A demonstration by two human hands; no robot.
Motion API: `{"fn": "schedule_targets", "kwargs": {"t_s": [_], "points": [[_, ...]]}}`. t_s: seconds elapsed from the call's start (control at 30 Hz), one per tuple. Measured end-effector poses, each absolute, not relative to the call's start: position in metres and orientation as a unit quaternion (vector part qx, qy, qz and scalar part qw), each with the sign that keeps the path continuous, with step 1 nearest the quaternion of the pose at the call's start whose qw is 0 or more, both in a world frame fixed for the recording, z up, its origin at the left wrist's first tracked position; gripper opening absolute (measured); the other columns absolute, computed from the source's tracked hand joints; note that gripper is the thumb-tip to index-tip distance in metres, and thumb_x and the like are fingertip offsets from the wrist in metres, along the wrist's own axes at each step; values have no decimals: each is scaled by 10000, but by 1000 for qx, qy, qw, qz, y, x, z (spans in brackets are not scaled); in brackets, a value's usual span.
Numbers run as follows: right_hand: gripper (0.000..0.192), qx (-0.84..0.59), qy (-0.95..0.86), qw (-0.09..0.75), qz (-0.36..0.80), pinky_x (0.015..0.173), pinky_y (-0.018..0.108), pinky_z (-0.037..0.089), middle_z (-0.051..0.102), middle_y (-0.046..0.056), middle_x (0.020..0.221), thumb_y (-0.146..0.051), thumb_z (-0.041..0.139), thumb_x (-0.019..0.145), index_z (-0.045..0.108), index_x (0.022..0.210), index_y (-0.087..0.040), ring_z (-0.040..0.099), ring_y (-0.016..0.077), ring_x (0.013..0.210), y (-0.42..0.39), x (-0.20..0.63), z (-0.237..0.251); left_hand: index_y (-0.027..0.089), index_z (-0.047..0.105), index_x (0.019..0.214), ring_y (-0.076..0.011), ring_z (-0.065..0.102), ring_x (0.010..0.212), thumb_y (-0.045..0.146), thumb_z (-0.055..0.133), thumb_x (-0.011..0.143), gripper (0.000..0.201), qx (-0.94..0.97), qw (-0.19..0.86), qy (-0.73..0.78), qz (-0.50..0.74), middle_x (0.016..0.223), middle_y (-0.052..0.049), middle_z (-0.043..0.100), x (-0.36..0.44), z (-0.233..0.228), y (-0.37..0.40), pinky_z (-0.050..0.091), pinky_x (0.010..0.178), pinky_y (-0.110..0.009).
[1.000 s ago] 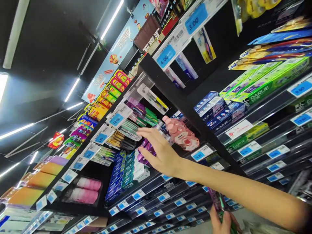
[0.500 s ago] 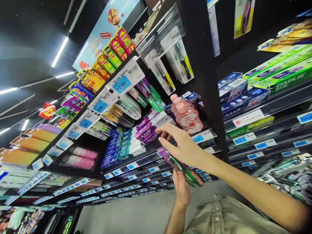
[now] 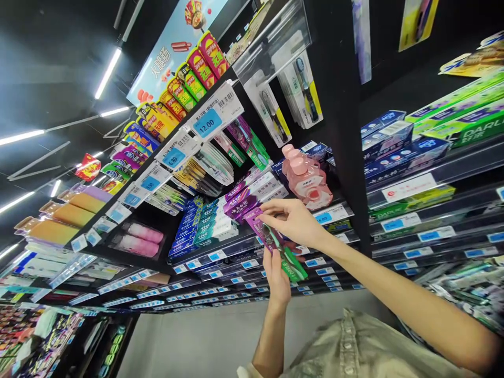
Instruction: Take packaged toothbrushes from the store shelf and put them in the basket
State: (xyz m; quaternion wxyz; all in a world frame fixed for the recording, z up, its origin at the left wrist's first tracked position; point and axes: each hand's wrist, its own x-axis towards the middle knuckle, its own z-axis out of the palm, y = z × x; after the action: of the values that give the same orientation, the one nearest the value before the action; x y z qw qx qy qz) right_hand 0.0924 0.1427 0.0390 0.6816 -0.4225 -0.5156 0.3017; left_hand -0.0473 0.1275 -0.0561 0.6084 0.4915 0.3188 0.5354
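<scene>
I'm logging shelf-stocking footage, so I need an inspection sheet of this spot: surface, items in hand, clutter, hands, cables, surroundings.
Surface: black store shelves with blue price tags.
Items in hand: purple and green toothbrush pack, held in front of the purple toothpaste boxes.
Clutter: pink mouthwash bottles, blue toothpaste boxes, hanging toothbrush packs, all shelved.
Hands: left hand grips the pack from below; right hand pinches its top end.
Cables: nothing seen.
Surroundings: ceiling strip lights, a snack banner, grey floor.
</scene>
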Motion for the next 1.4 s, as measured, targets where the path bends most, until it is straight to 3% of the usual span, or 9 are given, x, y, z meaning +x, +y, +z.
{"fn": "schedule_targets", "kwargs": {"t_s": [0.1, 0.23, 0.53, 0.63, 0.73, 0.87, 1.07, 1.27, 1.4], "points": [[158, -432, -517, 692, 257, 644, 267, 601, 822, 62, 864, -274, 709, 858, 800, 930, -166, 776, 202, 774, 139, 92, 43, 249, 626, 1302, -228, 663, 1257, 471, 757, 896, 480, 532, 534, 286, 592, 1297, -89, 709, -48, -36, 146, 532, 1065, -330], [157, -429, -539, 690, 223, 604, 245, 572, 819, 43, 839, -241, 683, 886, 810, 950, -175, 760, 180, 723, 136, 89, 43, 278, 571, 1365, -166, 724, 1075, 385, 824, 858, 576, 582, 460, 246, 624, 1098, -34, 736, -52, -3, 175, 541, 1005, -290], [242, -419, -530, 714, 182, 647, 250, 552, 782, 83, 1060, -299, 613, 970, 766, 1120, -184, 719, 176, 831, 128, 98, 34, 204, 654, 963, -91, 697, 746, 369, 934, 727, 401, 606, 486, 250, 578, 852, 19, 720, -34, 47, 207, 534, 727, -175], [285, -456, -542, 666, 234, 589, 241, 484, 766, 61, 956, -384, 645, 961, 733, 1145, -185, 676, 169, 746, 118, 105, 24, 210, 644, 950, -76, 666, 666, 370, 933, 717, 404, 600, 473, 223, 606, 830, 38, 704, -24, 73, 220, 505, 648, -166], [249, -489, -603, 581, 244, 633, 261, 442, 722, 35, 792, -394, 588, 993, 724, 1039, -191, 647, 184, 707, 111, 110, 13, 214, 654, 957, -80, 677, 709, 384, 939, 698, 420, 600, 432, 183, 649, 883, 31, 718, -11, 104, 236, 522, 692, -181], [278, -507, -634, 537, 230, 729, 290, 464, 728, 72, 868, -365, 563, 995, 681, 1180, -195, 688, 241, 838, 109, 110, 2, 223, 678, 985, -82, 675, 743, 381, 909, 731, 378, 608, 408, 156, 663, 905, 36, 721, 4, 136, 252, 522, 737, -195], [321, -406, -590, 605, 348, 632, 260, 471, 735, 43, 812, -431, 435, 1056, 620, 1109, -173, 652, 163, 614, 111, 113, 14, 229, 704, 963, -71, 670, 762, 286, 857, 785, 241, 629, 426, 114, 641, 892, 56, 730, 21, 171, 265, 515, 768, -180], [225, -401, -568, 658, 290, 630, 270, 437, 690, -4, 695, -382, 442, 1057, 569, 975, -215, 611, 161, 587, 118, 113, 26, 238, 714, 1032, -145, 709, 1037, 306, 813, 804, 257, 657, 353, 87, 661, 1074, -15, 754, 36, 185, 272, 527, 964, -252], [184, -411, -572, 656, 270, 648, 283, 432, 708, 0, 705, -363, 470, 1056, 554, 963, -228, 657, 182, 635, 124, 105, 22, 221, 704, 1005, -154, 719, 1004, 349, 803, 806, 256, 659, 326, 96, 671, 1045, -9, 754, 31, 185, 275, 538, 989, -301]]}}
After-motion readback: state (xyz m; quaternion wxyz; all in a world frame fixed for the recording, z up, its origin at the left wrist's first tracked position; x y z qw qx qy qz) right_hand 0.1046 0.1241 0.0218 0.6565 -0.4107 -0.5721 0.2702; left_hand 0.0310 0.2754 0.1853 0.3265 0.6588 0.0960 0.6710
